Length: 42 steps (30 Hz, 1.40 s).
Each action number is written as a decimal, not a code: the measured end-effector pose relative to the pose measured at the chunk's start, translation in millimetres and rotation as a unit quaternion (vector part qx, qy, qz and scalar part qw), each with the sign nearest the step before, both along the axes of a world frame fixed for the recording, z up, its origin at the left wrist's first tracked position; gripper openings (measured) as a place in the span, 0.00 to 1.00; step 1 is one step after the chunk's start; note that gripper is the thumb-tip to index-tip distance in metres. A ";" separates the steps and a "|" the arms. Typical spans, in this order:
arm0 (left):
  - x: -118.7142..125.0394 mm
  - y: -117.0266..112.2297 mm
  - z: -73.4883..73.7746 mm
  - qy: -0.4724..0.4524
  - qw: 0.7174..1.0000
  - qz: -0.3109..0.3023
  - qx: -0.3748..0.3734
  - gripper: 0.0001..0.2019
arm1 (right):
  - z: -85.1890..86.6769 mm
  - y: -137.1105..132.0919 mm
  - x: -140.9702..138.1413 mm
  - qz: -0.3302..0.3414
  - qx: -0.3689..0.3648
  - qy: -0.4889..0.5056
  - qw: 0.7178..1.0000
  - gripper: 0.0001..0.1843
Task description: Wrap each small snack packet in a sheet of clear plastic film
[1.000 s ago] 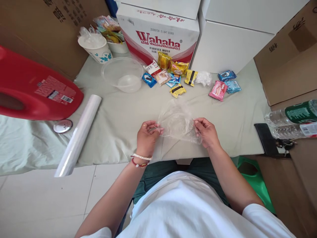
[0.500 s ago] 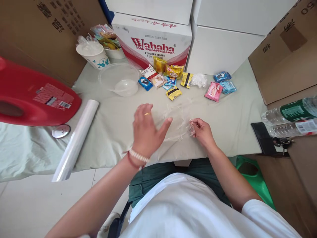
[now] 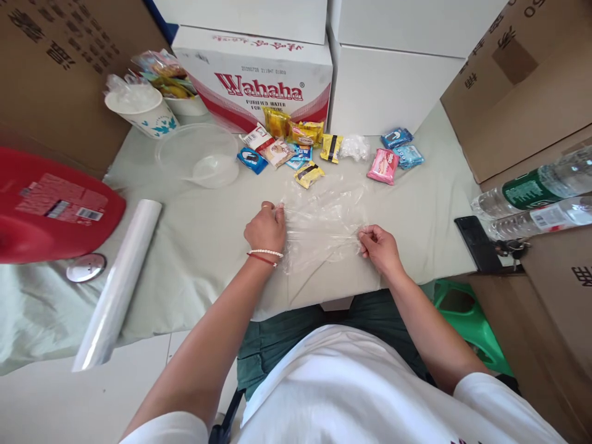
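A thin sheet of clear plastic film [image 3: 324, 231] is stretched between my two hands just over the cloth, with creases running from side to side. My left hand [image 3: 267, 231] is closed on its left edge. At the right edge, my right hand [image 3: 377, 246] pinches the film between thumb and fingers. Just beyond the film lies a yellow snack packet [image 3: 309, 175]. A pink snack packet [image 3: 383, 166] and a crumpled clear plastic wad [image 3: 355, 148] lie farther back.
A clear round bowl [image 3: 161, 154] and a paper cup [image 3: 141, 111] stand back left. A roll of film [image 3: 120, 277] and a red jug [image 3: 55, 209] lie left. Bottles [image 3: 531, 191] and a black phone [image 3: 478, 243] are right. The Wahaba-style water carton [image 3: 259, 80] stands behind.
My left hand has gone from open and raised to closed on the film's left edge. The film is now pulled out flatter between both hands. The view has shifted slightly right.
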<state>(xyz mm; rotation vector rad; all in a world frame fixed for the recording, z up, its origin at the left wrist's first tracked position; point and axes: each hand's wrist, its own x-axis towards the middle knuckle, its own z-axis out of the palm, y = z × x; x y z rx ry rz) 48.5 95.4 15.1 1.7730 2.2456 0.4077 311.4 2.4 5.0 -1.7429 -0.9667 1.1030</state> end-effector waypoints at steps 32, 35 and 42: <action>-50.9 -35.5 -16.6 0.103 0.908 -0.407 0.006 0.50 | 48.6 -38.9 28.5 0.480 0.076 -0.303 0.820 0.24; -54.5 -44.0 -18.8 0.097 0.914 -0.392 0.022 0.47 | 56.8 -41.6 56.5 0.465 0.022 -0.249 0.849 0.20; -52.3 -55.4 -22.2 0.075 0.919 -0.384 0.037 0.46 | 95.1 79.4 25.7 0.343 0.067 -0.284 0.893 0.18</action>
